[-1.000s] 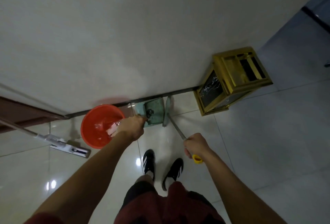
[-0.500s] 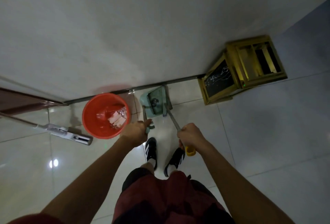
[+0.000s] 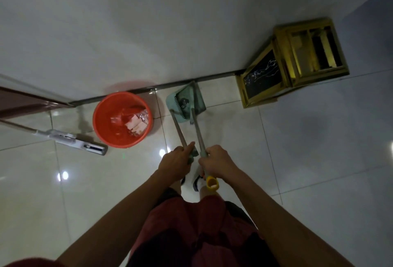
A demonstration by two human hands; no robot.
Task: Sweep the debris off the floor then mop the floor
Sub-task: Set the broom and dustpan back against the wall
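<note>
A green dustpan [image 3: 187, 102] stands on the tiled floor against the wall's base. My left hand [image 3: 175, 162] grips the top of its long handle. My right hand [image 3: 217, 161] grips the broom handle [image 3: 198, 132], whose yellow end cap [image 3: 212, 183] sticks out below my fist. The broom's lower end sits in the dustpan. Left of the dustpan is an orange bucket [image 3: 100, 118] holding paper and plastic debris. A white flat mop [image 3: 72, 140] lies on the floor further left.
A gold-framed box [image 3: 291, 64] stands at the wall to the right. A dark red door edge [image 3: 21, 101] is at the far left. My feet are hidden below my hands. Glossy tiles stretch to the right and left.
My left hand moved from low at the dustpan, beside the bucket, up to its handle top. Both hands have come close together, and the broom now stands with the dustpan.
</note>
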